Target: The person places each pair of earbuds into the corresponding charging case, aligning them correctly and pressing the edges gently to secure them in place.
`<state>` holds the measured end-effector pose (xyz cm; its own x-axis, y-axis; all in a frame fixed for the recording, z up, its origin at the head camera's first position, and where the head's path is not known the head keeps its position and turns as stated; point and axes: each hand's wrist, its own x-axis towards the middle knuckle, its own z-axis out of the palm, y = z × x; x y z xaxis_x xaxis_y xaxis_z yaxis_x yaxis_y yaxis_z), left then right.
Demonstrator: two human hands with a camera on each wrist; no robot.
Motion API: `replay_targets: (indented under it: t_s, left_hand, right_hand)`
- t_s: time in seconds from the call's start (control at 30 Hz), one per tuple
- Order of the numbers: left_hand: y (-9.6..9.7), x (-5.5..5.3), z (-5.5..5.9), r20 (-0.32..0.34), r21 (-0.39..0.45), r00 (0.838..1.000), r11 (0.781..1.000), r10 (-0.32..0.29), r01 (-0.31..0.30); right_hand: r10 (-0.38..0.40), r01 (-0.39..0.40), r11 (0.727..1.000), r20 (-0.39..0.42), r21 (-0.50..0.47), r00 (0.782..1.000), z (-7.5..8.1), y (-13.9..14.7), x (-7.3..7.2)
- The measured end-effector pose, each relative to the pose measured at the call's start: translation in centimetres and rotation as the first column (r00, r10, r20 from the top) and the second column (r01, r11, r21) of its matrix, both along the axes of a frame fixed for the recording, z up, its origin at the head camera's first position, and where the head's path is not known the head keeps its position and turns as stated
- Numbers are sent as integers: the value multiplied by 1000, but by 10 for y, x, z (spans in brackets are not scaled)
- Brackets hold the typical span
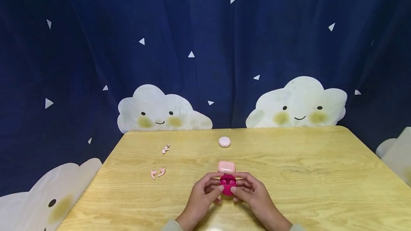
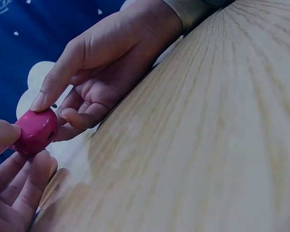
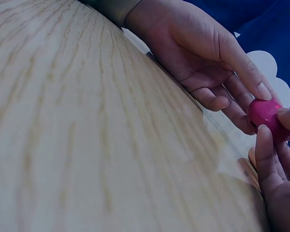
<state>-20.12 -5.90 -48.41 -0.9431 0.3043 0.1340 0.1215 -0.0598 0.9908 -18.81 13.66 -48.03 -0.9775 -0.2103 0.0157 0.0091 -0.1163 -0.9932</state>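
Note:
A round magenta earbud case (image 1: 228, 190) is held between both hands above the near part of the table, its lid raised and two magenta earbuds (image 1: 225, 181) seated inside. My left hand (image 1: 202, 194) grips its left side, thumb on the front. From the right, my right hand (image 1: 255, 194) pinches it the same way. A small dark slot shows on the shiny case shell (image 2: 36, 131) in the left wrist view; thumbs and fingers cover parts of that shell (image 3: 264, 116) in the right wrist view too. Just beyond the fingers lies a closed pink rectangular earbud case (image 1: 226, 167).
Farther back on the wooden table (image 1: 305, 174) sits a pale pink round case (image 1: 224, 142). To the left are a pair of pink earbuds (image 1: 162, 172) and, behind them, a pair of paler earbuds (image 1: 165, 150). A dark blue curtain (image 1: 218, 63) hangs behind the table.

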Motion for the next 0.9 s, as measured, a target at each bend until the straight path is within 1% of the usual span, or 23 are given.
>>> replay_targets:
  t_s: [0.3,0.57,0.9]
  left_hand:
    - [0,-2,1,-18,-36,1000,999,18,-19]
    - [1,-2,0,-30,-26,999,1000,17,-18]
    - [1,0,1,-15,-13,1000,1000,15,-15]
  right_hand:
    - [-8,8,1000,-15,-4,1000,0,-1,-1]
    - [-3,3,1000,-24,-4,1000,0,-1,-2]
    - [-3,3,1000,-33,-2,999,-1,-1,-1]
